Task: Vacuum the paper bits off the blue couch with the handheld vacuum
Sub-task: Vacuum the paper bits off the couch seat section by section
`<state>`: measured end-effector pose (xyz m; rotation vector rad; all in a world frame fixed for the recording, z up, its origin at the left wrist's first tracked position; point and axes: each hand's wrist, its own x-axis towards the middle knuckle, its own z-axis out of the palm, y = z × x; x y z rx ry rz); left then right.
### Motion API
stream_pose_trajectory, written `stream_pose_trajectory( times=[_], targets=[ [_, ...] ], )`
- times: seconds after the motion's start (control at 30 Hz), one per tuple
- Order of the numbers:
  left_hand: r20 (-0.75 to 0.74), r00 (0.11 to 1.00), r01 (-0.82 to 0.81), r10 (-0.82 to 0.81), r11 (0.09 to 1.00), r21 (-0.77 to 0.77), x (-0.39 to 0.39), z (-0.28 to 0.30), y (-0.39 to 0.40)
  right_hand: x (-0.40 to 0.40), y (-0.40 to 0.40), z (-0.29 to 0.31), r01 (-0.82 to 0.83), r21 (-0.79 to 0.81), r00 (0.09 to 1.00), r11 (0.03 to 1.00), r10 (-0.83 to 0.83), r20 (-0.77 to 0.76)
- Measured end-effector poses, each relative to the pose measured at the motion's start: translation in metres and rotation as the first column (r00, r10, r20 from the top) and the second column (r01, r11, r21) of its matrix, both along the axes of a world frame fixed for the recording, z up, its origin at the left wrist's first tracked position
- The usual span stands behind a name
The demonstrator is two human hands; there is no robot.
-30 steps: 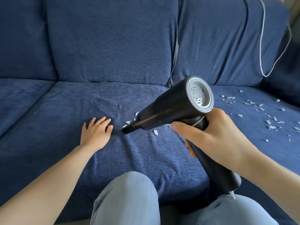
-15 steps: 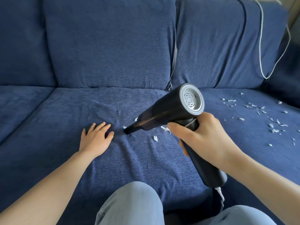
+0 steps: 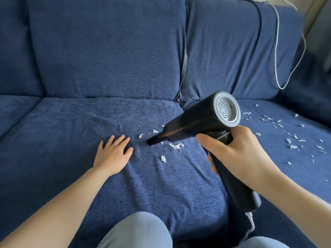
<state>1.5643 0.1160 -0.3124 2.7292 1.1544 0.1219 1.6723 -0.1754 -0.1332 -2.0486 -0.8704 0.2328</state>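
My right hand (image 3: 238, 154) grips the handle of a black handheld vacuum (image 3: 195, 122) with a grey vented rear cap. Its narrow nozzle (image 3: 152, 141) points down-left and touches the blue couch seat (image 3: 71, 133). White paper bits (image 3: 176, 145) lie just right of and around the nozzle tip. A wider scatter of paper bits (image 3: 290, 138) covers the right seat cushion. My left hand (image 3: 112, 154) rests flat on the seat with fingers spread, a short way left of the nozzle, holding nothing.
Blue back cushions (image 3: 107, 47) rise behind the seat. A white cord (image 3: 276, 51) hangs over the right back cushion. A white cable (image 3: 251, 224) leaves the vacuum's handle base. My knees in light blue trousers (image 3: 139, 231) are at the bottom edge.
The vacuum nozzle has shifted slightly right across the seat among the paper bits. My left hand has stayed flat on the cushion.
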Motion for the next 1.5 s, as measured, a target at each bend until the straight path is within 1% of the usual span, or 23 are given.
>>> stream_pose_trajectory(
  times=[0.1,0.23,0.33,0.53,0.63,0.83,0.9,1.0,1.17,1.3,1.5],
  targets=[
    [0.024,1.000,0.002,-0.002,0.999,0.032,-0.002,-0.004,-0.001,0.003,0.011,-0.004,0.010,0.031,1.000,0.999,-0.010,0.003],
    [0.086,0.996,-0.008,0.000,0.995,0.095,-0.004,-0.006,-0.008,0.006,0.032,-0.013,-0.001,0.030,1.000,1.000,0.001,0.006],
    [0.116,0.993,-0.015,0.000,0.991,0.129,-0.006,-0.009,-0.008,0.010,0.042,-0.016,0.027,0.028,0.999,0.999,-0.027,0.026],
    [0.120,0.993,-0.021,0.009,0.994,0.105,-0.004,-0.009,-0.004,0.016,0.044,-0.009,0.081,0.041,0.997,0.996,-0.081,0.015],
    [0.124,0.992,-0.023,0.009,0.994,0.111,-0.004,-0.010,-0.005,0.016,0.039,-0.008,0.103,0.025,0.994,0.994,-0.104,0.046],
    [0.142,0.990,-0.033,0.014,0.991,0.131,-0.005,-0.011,-0.006,0.010,0.022,0.004,0.045,-0.018,0.999,0.999,-0.045,0.005],
    [0.154,0.988,-0.037,0.016,0.990,0.135,-0.006,-0.011,-0.007,0.009,0.019,0.005,0.043,-0.023,0.999,0.999,-0.042,0.030],
    [0.138,0.990,-0.035,0.017,0.991,0.133,-0.005,-0.010,-0.008,0.010,0.014,0.005,0.096,-0.051,0.990,0.994,-0.090,0.105],
    [0.147,0.989,-0.032,0.014,0.992,0.121,-0.003,-0.010,-0.009,0.013,0.004,0.007,0.107,-0.075,0.990,0.991,-0.099,0.100],
    [0.151,0.988,-0.035,0.016,0.992,0.125,-0.005,-0.012,-0.008,0.015,0.013,0.003,0.115,-0.049,0.987,0.992,-0.108,0.121],
    [0.157,0.988,-0.028,0.008,0.992,0.124,-0.004,-0.012,-0.007,0.026,0.039,-0.010,0.121,0.004,0.987,0.993,-0.121,0.103]
  ],
)
